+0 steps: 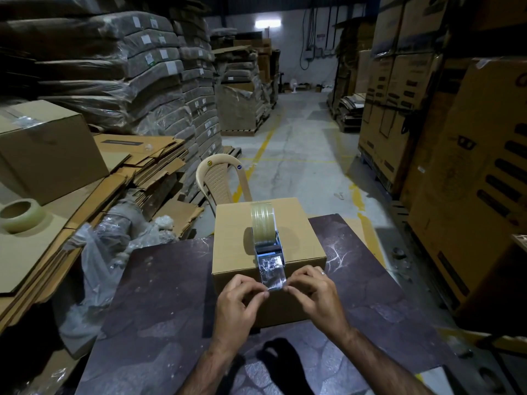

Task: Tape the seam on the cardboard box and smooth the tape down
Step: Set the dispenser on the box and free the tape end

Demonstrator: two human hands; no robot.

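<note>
Tape end (273, 280) pinched between left hand (239, 302) and right hand (315, 292) against box (236, 246).

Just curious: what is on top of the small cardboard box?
A tape dispenser stands on the cardboard box; left hand and right hand pinch its tape end. The seam beneath is hidden.

Single head-worn wide-angle view, looking forward and down onto the cardboard box (233, 240) close below the camera; the warehouse aisle (302, 138) recedes beyond the box.
</note>
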